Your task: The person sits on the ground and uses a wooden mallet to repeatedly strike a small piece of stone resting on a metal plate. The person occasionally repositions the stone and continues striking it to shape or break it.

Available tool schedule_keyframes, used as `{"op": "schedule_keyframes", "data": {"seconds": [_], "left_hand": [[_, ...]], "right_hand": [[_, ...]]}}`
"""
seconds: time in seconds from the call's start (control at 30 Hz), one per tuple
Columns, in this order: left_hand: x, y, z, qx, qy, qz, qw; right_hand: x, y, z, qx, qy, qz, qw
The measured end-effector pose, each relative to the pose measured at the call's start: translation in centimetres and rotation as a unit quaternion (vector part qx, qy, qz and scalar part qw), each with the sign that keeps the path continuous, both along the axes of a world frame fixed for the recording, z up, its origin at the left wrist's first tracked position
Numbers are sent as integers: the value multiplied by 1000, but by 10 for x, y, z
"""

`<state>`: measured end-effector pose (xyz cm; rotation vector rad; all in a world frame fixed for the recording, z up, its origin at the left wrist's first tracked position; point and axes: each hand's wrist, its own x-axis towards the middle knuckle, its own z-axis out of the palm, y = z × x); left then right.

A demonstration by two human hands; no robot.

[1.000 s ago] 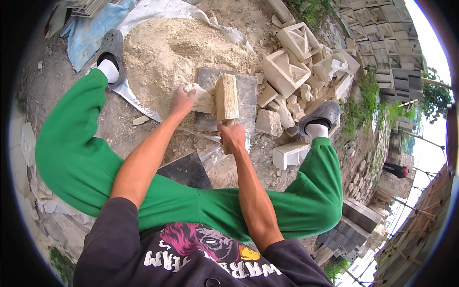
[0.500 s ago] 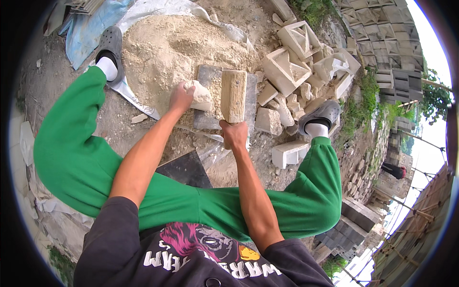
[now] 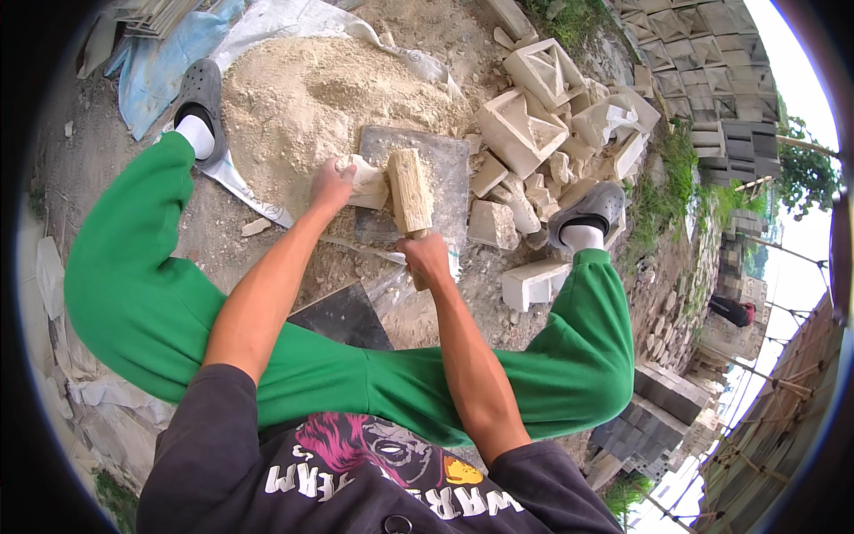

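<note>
While left hand (image 3: 331, 185) holds block (image 3: 369, 187) | right hand (image 3: 427, 258) grips wooden mallet (image 3: 409, 191)

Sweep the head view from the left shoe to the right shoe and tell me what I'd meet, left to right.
Left grey shoe, left hand, pale chunk in its fingers, wooden mallet head, rough broken block, right grey shoe.

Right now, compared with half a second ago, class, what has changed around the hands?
The wooden mallet has swung leftward and down, its head now at the right end of the pale chunk. Nothing was taken up or let go: the right hand still grips the mallet, the left hand the chunk.
</note>
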<state>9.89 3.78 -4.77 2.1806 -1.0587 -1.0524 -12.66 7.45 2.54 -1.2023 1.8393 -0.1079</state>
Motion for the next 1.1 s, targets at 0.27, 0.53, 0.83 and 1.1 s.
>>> {"op": "schedule_keyframes", "data": {"seconds": [0.27,0.53,0.83,1.1], "left_hand": [[-1,9,20,14,9,-30,999],[1,15,12,-128,70,-52,988],[-4,7,28,-89,-9,-126,988],[-4,-2,27,-56,-30,-136,989]], "right_hand": [[-14,-11,16,63,-65,-40,995],[0,-23,45,-44,-112,-38,992],[21,-1,15,-31,-93,-79,992],[19,-9,21,-119,-112,-97,982]]}}
